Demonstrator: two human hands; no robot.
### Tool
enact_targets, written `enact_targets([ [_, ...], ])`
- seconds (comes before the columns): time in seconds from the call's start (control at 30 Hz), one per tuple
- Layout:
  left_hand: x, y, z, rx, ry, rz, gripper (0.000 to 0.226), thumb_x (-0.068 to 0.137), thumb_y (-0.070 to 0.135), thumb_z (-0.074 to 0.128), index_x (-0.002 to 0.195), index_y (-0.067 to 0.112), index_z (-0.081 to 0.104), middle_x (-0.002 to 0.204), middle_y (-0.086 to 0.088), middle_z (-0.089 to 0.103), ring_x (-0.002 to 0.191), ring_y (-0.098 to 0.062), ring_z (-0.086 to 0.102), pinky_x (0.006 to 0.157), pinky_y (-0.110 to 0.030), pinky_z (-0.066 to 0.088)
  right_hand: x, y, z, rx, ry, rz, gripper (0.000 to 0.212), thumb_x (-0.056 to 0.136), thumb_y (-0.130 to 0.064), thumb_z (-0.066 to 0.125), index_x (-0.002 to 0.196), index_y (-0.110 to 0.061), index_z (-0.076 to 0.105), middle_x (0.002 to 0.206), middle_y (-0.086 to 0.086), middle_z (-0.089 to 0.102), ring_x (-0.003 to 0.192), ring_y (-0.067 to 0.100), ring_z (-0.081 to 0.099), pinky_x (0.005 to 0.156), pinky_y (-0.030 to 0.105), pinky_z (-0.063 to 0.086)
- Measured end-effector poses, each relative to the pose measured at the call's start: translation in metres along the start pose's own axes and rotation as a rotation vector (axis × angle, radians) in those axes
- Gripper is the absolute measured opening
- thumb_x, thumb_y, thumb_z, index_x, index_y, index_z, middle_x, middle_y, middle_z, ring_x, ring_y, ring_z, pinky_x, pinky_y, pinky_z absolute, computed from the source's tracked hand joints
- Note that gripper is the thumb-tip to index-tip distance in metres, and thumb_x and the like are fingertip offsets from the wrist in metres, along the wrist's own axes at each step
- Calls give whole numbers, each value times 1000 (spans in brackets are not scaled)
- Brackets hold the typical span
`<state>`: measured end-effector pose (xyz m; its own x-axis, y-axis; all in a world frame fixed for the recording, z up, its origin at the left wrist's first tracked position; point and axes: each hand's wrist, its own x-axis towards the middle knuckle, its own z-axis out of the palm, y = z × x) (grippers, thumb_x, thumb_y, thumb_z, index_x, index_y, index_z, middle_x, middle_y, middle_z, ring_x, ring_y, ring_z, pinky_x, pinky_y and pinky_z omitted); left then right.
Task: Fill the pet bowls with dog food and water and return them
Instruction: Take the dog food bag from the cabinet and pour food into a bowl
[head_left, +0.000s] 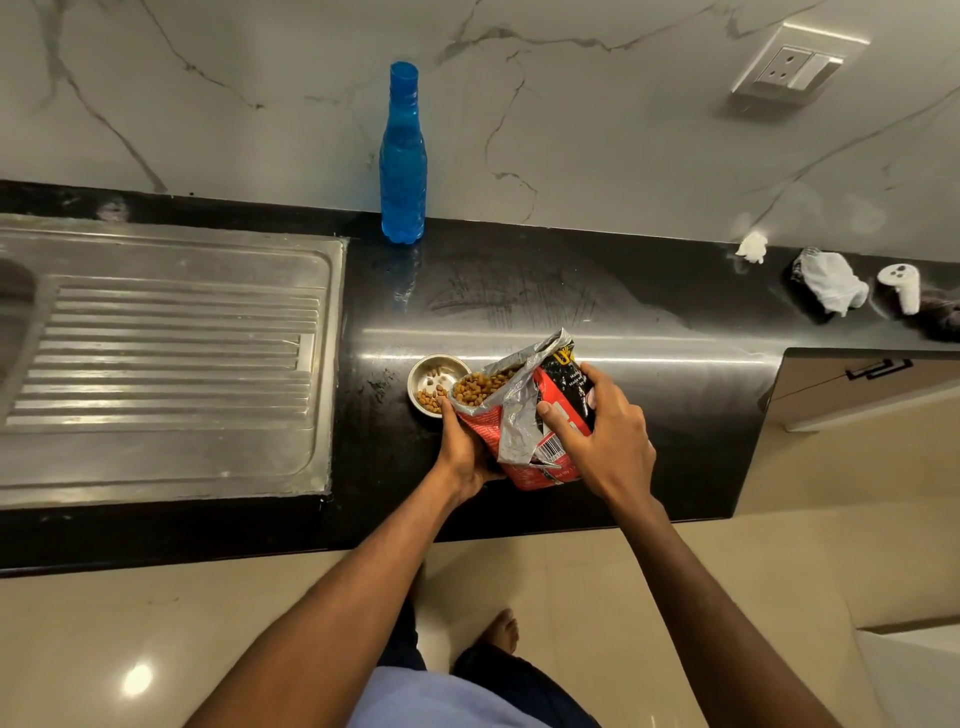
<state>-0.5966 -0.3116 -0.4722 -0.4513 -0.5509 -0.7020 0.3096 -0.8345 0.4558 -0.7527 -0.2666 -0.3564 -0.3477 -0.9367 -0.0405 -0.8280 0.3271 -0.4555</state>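
On black counter (597, 291), both hands gripping tilted kibble bag (524, 415), barcode (551, 447) showing

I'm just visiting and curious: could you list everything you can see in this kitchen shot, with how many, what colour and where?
Bowl: one, steel, on the counter left of the bag, a few kibbles inside.
Dog food bag: one, red and black with silver lining, tipped toward the bowl, mouth open.
Bottle: one, blue, upright at the wall.
Counter: one, black.
Draining board: one, steel, left.
Socket: one, white, on the marble wall.
Crumpled tissue: one, white, far right.
Cloth: one, white, far right.
Controller: one, white, right edge.
Left hand: holds the bag from below.
Right hand: grips the bag's side.
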Motion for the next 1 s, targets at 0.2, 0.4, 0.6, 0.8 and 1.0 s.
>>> enact_targets([
  [0.2,3,1,-3,-17,6,-17,113,86,94,-9,151,32,60,153,-16,62,146,-45,50,120,-75,30,-1,-8,1,-31,-10,-1,98,79,-97,42,158,-41,39,144,-3,64,128,26,61,98,57,58],
  [0.4,4,-1,-3,-41,15,-29,111,88,91,-9,152,30,58,157,-20,57,147,-48,47,120,-75,31,-2,-12,2,-66,-12,-9,96,80,-96,43,158,-41,38,144,-4,64,128,27,61,98,58,58],
  [0.6,9,-3,-2,-40,16,-38,114,87,92,-9,157,29,55,158,-20,56,148,-48,46,121,-76,29,-2,-12,1,-67,-9,-4,97,80,-95,45,159,-39,40,145,-2,64,128,27,61,99,58,56],
  [0.8,12,-5,-3,-59,29,-36,115,86,95,-7,156,29,56,155,-20,58,145,-49,50,118,-75,34,-3,-12,1,-91,-7,-15,96,81,-94,45,159,-38,40,144,-2,65,128,28,62,99,59,57],
  [1.0,9,-5,-1,-81,37,-27,110,91,91,-7,152,28,60,152,-20,61,141,-48,54,118,-73,37,-4,-12,4,-103,-1,-32,93,82,-91,49,159,-38,40,144,-2,65,128,28,62,98,60,58],
])
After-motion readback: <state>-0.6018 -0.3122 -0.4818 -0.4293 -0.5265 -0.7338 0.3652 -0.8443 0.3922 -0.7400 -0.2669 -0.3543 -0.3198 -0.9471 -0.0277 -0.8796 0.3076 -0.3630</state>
